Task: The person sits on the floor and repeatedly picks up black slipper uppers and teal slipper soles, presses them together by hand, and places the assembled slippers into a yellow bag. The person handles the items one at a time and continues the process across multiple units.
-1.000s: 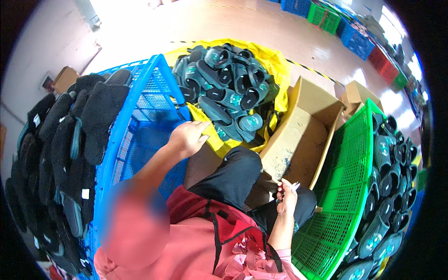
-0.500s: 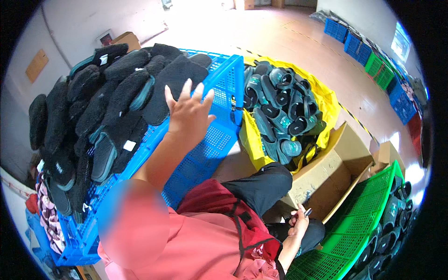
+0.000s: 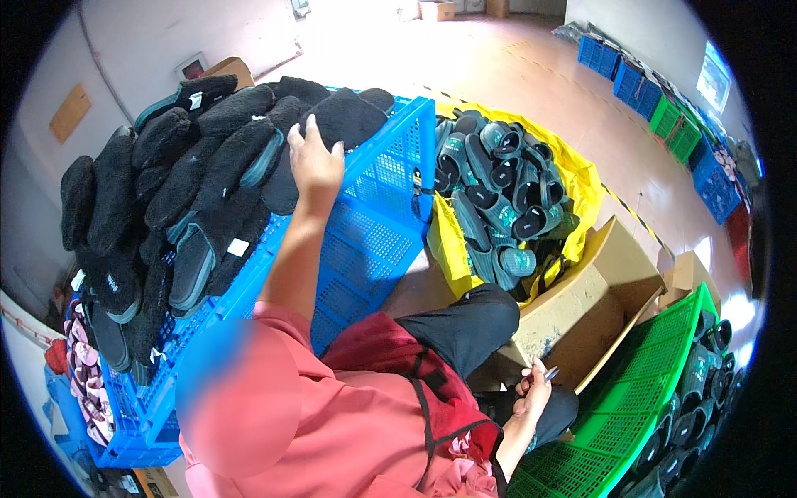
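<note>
My left hand (image 3: 318, 170) reaches over the rim of a blue plastic crate (image 3: 357, 249), its fingers apart beside a dark slipper (image 3: 349, 116) at the top of a heap. The fingertips seem to touch that slipper's near edge. Fluffy black slippers (image 3: 178, 149), several with small white labels, are piled high above the crate. Low on the right, my right hand (image 3: 531, 395) is closed round a small tool with a silvery tip (image 3: 552, 373); its exact kind is too small to make out. That hand rests near my knee, beside an open cardboard box (image 3: 573, 319).
A yellow bag (image 3: 586, 187) full of dark green and black sandals (image 3: 502, 187) stands beyond my knees. To the right, a green crate (image 3: 635, 398) borders more dark sandals (image 3: 693, 398). Blue crates (image 3: 638, 87) line the far right wall.
My left hand has drawn slightly left and its fingers are less widely spread. The slipper beneath it has shifted up and to the right. My right hand stays in place with its tool.
</note>
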The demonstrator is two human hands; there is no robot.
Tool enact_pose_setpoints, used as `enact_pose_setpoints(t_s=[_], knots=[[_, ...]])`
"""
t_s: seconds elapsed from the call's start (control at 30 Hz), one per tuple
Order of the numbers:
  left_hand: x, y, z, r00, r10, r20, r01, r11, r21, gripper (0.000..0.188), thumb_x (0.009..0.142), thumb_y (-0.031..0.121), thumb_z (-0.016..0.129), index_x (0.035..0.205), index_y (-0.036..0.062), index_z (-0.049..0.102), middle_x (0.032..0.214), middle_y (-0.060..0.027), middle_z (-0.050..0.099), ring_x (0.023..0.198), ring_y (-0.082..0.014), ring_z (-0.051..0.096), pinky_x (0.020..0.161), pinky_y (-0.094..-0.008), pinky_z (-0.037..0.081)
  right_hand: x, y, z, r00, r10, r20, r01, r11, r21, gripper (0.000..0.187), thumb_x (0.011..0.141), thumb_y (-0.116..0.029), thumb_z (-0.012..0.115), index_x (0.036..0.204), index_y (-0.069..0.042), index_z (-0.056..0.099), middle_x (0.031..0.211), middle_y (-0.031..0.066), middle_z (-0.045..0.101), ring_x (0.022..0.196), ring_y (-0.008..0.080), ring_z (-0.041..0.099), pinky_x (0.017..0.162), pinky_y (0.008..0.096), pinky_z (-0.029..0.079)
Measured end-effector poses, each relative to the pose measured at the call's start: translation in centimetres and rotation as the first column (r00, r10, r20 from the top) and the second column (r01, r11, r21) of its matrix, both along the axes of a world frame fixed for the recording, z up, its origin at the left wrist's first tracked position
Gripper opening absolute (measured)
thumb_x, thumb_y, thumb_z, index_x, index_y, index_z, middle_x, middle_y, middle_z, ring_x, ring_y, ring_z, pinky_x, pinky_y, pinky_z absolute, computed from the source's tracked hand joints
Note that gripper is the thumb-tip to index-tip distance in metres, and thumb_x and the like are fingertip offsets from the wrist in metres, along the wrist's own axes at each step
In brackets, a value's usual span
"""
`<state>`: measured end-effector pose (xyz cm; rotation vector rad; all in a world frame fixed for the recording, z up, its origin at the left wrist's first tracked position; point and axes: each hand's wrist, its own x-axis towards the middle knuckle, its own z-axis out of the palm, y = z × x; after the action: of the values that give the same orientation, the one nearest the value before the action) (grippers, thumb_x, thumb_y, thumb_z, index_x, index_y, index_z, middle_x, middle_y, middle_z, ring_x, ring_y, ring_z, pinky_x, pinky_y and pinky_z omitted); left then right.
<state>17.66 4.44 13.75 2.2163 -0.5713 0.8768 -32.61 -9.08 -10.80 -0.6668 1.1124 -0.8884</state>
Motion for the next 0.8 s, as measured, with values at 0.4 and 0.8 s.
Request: enact_pose_setpoints(t_s=[0.4,0.8], knots=[[3.4,-2.0,3.0,0.712,-0.453,-0.536,0.152,0.845,-0.512,0.064,0.077,0.022,0.074,0.134,0.0076,0.049,0.11,-0.0155,0.066,0.098,-0.0254,0.065,0.08,-0.0346,0.053,0.2,0.6,0.6,1.0,0.003,0.021,-0.003,1.0,-0.028,0.02,0.096,-0.019,0.061,0.111,-0.009,0.067,0.069,0.0015,0.06,0.044,0.005,0.037,0.039,0.021,0.025],[-21.4,-8.4,-13.9,-0.814,-0.566,-0.132,-0.329,0.636,-0.698,0.029,0.097,0.023,0.057,0.118,0.0025,0.054,0.117,-0.0132,0.06,0.098,-0.0296,0.056,0.085,-0.0394,0.049,5.2,3.4,7.8,0.981,0.188,0.042,-0.168,0.943,-0.286,0.044,0.091,-0.013,0.067,0.131,0.0,0.055,0.119,0.004,0.068,0.07,0.0015,0.048,0.063,0.017,0.04]])
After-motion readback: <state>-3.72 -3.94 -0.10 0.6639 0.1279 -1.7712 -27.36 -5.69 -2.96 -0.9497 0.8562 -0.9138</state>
